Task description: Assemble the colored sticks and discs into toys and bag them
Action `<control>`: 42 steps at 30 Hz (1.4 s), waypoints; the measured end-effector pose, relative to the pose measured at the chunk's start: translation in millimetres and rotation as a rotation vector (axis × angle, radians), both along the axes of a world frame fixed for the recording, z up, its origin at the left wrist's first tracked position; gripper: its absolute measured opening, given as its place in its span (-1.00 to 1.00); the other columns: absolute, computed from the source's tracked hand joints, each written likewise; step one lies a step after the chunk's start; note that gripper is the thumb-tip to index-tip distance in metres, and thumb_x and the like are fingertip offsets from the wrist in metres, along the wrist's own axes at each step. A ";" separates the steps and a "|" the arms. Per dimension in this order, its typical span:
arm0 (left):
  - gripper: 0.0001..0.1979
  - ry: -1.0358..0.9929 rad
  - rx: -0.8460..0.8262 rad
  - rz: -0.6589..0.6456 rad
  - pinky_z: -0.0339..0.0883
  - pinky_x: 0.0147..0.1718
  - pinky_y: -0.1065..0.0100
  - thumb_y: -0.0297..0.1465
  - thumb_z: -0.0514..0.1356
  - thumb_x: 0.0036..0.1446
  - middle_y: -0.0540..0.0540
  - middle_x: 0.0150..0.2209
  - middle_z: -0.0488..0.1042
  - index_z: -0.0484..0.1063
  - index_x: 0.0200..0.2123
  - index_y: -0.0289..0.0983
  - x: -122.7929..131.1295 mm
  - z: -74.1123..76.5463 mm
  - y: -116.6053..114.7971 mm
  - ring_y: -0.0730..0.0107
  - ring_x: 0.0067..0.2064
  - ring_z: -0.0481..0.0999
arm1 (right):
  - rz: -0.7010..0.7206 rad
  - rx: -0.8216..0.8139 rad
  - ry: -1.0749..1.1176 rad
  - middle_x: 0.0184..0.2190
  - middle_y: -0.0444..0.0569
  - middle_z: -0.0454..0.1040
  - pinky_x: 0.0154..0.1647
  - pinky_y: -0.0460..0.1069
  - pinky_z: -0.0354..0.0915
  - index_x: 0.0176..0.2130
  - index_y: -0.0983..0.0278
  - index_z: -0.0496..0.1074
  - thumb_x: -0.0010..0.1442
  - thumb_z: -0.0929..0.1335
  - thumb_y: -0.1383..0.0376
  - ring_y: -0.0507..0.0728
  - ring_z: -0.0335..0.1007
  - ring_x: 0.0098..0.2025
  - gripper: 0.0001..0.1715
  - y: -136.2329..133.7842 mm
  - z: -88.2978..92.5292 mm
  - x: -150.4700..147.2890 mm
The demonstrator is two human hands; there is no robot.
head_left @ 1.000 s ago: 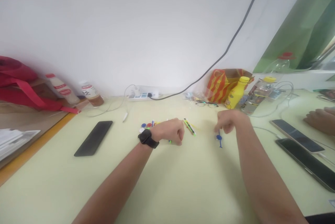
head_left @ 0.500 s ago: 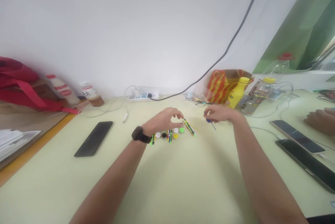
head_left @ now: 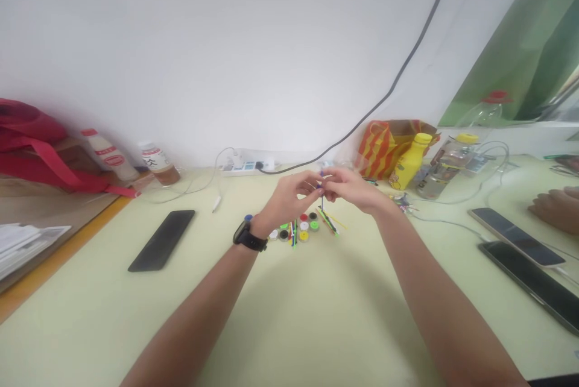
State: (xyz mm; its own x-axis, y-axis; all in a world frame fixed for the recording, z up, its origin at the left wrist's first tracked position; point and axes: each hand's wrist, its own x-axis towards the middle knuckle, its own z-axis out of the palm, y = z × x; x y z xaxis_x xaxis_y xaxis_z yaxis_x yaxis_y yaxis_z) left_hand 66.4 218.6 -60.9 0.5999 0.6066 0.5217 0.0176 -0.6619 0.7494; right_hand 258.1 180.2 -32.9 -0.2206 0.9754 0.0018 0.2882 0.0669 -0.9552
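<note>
My left hand (head_left: 292, 197) and my right hand (head_left: 350, 188) meet above the table, with their fingertips together on a thin blue plastic rod (head_left: 322, 194). The rod stands nearly upright, and its top end is partly hidden by my fingers. Just below my hands lie several small coloured plastic discs (head_left: 294, 232) and a small bunch of green and yellow sticks (head_left: 328, 221). A black wristwatch (head_left: 248, 236) sits on my left wrist.
A black phone (head_left: 161, 240) lies left of my hands on the pale green table (head_left: 344, 290). At the back stand a power strip (head_left: 244, 166), bottles and an orange-striped bag (head_left: 380, 149). Another person's hand (head_left: 556, 206) rests at the right beyond several phones (head_left: 511, 236).
My hands have moved together above the discs. The blue rod, pinched in my right hand before, now stands between both hands. The discs show more fully, with my left hand lifted away from them.
</note>
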 end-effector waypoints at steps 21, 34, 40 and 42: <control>-0.92 0.526 0.053 -0.282 0.36 -0.13 0.33 -0.46 0.32 0.17 -0.04 -0.25 0.65 0.65 -0.27 -0.23 29.7 -36.8 -30.8 0.33 -0.22 0.57 | -0.040 -0.167 -0.908 -0.03 0.06 0.58 -0.31 -0.07 0.26 -0.06 0.27 0.53 0.10 0.42 0.37 0.16 0.51 -0.14 -0.64 34.5 -66.8 42.5; -0.88 0.758 0.237 -0.303 0.29 -0.22 0.29 -0.53 0.29 0.04 -0.03 -0.34 0.59 0.61 -0.41 -0.21 19.2 -42.6 -19.2 0.25 -0.22 0.51 | -0.018 -0.141 -0.986 0.02 0.15 0.55 -0.33 -0.05 0.24 -0.01 0.28 0.46 0.06 0.52 0.10 0.23 0.51 -0.07 -0.44 28.5 -65.3 13.0; -0.82 0.710 0.168 -0.190 0.33 -0.05 0.26 -0.41 0.37 0.07 -0.07 -0.09 0.61 0.67 -0.22 -0.13 10.1 -39.7 -9.7 0.10 0.04 0.49 | 0.015 -0.158 -0.986 -0.02 0.14 0.57 -0.36 -0.06 0.24 -0.03 0.29 0.47 0.02 0.52 0.23 0.22 0.53 -0.09 -0.49 32.7 -70.8 10.3; -0.75 0.704 0.157 -0.138 0.33 -0.03 0.25 -0.39 0.38 0.07 -0.07 -0.07 0.59 0.66 -0.14 -0.11 7.0 -39.3 -6.7 0.09 0.07 0.47 | 0.028 -0.167 -0.978 -0.04 0.13 0.58 -0.37 -0.07 0.25 -0.05 0.29 0.47 -0.04 0.54 0.24 0.23 0.54 -0.09 -0.47 32.9 -70.6 9.8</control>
